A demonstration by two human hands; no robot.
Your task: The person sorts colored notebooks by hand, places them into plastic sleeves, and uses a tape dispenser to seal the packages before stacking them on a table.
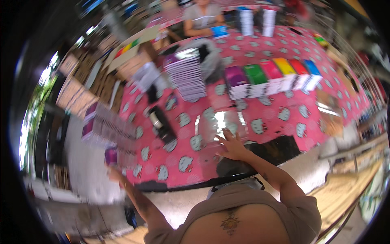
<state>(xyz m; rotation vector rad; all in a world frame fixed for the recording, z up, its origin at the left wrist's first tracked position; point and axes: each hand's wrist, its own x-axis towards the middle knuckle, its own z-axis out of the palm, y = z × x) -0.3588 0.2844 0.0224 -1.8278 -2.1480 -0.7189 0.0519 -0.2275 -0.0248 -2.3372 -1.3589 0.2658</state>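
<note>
My right hand [232, 145] lies over the table with its fingers spread, at the near edge of a shiny clear plastic sleeve [221, 125]. My left hand [115, 175] reaches out at the table's left edge, right beside a small purple-covered stack of notebooks [111, 157]. Its fingers are blurred, so I cannot make out whether they grip that stack. Just beyond it stand taller stacks of purple notebooks [106, 127], white page edges showing. A black tape dispenser [161, 125] sits between my hands, farther in.
A tall notebook pile [185, 77] stands mid-table. Right of it runs a row of colored notebook stacks [271, 78]. Cardboard boxes [87, 77] crowd the far left. Across the table a person [203, 18] holds a blue booklet [219, 31]. Clear packets [329, 116] lie at right.
</note>
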